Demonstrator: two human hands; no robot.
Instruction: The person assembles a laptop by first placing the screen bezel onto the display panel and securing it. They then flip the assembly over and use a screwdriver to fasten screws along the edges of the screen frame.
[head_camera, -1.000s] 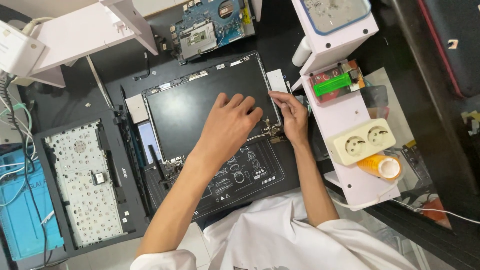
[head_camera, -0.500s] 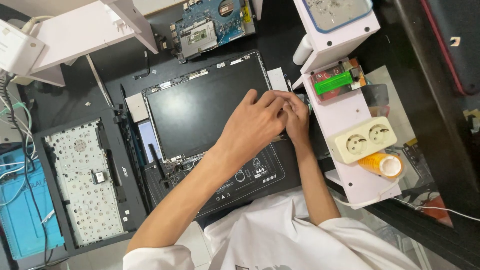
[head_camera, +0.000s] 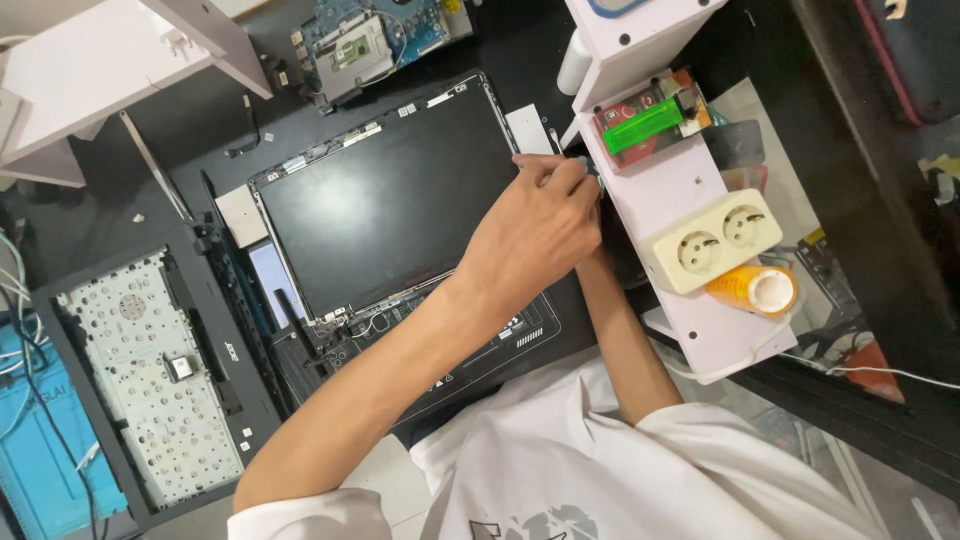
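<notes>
A dismantled black laptop lies in front of me, its dark screen panel (head_camera: 390, 210) laid flat above the opened base (head_camera: 500, 345). My left hand (head_camera: 535, 230) reaches across the panel to its upper right edge, fingers curled together. A small teal tip (head_camera: 592, 176) shows at the fingertips, against the white shelf (head_camera: 680, 190). Only my right forearm (head_camera: 615, 320) shows. My right hand is hidden under the left one, so I cannot tell which hand holds the teal piece.
A removed keyboard frame (head_camera: 150, 370) lies at the left beside a blue case (head_camera: 40, 450). A circuit board (head_camera: 370, 40) sits at the top. The white shelf carries a double socket (head_camera: 715, 240), an orange tape roll (head_camera: 755, 288) and a green box (head_camera: 640, 125).
Both hands moved up and to the right, from the laptop's right hinge to the screen's upper right edge. My left hand went from spread flat to curled over the right hand.
</notes>
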